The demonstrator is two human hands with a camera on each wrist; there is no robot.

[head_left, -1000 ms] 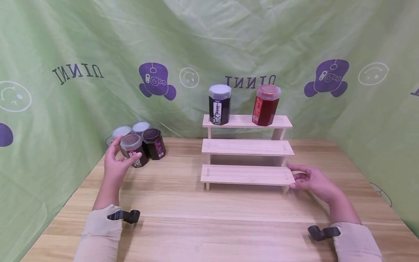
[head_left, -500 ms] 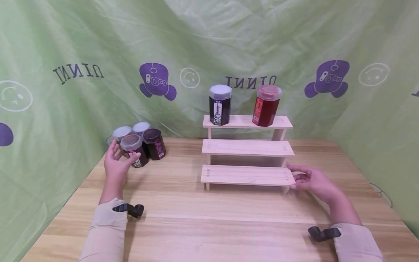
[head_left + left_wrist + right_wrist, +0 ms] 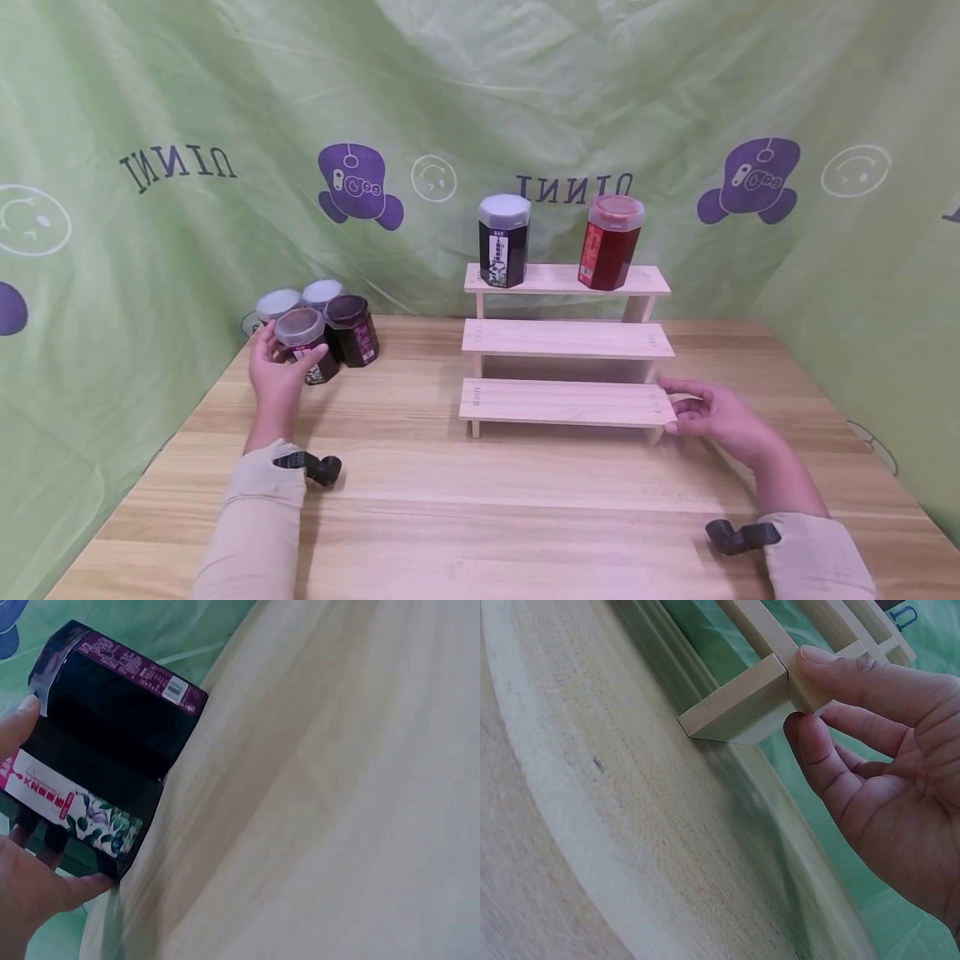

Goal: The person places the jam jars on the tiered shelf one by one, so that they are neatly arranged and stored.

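Note:
My left hand (image 3: 279,379) is at the front jar (image 3: 303,346) of a cluster at the table's left. It is a dark jar with a translucent lid. In the left wrist view, the thumb lies at its lid end and the curled fingers go along the opposite side of the jar (image 3: 79,799), the lowest fingertip at its base. The jar stands on the table. My right hand (image 3: 716,417) pinches the right end of the bottom step of a wooden three-step rack (image 3: 566,402). In the right wrist view the thumb is on the board (image 3: 761,626), with fingertips beneath.
Beside the held jar stand a dark-lidded jar (image 3: 354,332) and two pale-lidded jars, partly hidden. The top step bears a dark jar with a white lid (image 3: 504,242) and a red jar (image 3: 611,243). A green cloth (image 3: 480,100) hangs behind the wooden table (image 3: 480,517).
My left wrist and forearm have swung right and slightly forward, and the fingers have drawn in around the front jar. The jars, rack and right hand stay where they were.

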